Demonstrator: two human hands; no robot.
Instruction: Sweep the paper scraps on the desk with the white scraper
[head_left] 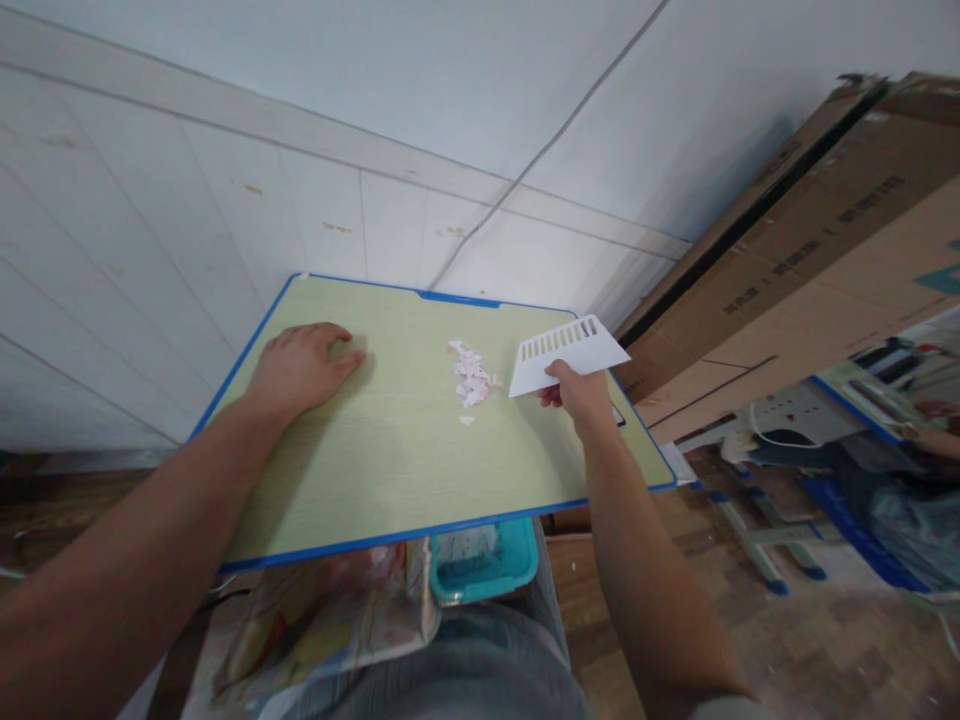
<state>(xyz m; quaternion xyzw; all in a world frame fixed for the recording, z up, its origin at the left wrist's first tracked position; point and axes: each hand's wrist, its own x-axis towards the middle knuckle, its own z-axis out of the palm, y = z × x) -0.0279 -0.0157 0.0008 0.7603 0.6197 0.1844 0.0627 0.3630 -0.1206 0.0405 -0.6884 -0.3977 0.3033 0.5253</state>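
My right hand point(576, 392) pinches a white card with a row of slots point(566, 358) along its far edge, held tilted above the desk. To the left of the card, a small heap of pale pink and white scraps point(472, 378) lies on the yellow-green desktop point(390, 440) with its blue edging. A few loose bits sit just around the heap. My left hand point(309, 366) rests on the desk's left part, thumb apart from the fingers and nothing in it. Partly hidden by my right wrist is a dark-edged flat thing point(618, 414) on the desk.
Tall cardboard boxes point(810, 230) lean by the desk's right side. A white wall with a grey cable point(555, 135) rises behind. Below the front edge sit a turquoise basket point(487, 580) and a printed bag point(322, 620). At far right, a person's hand shows near another desk point(862, 395).
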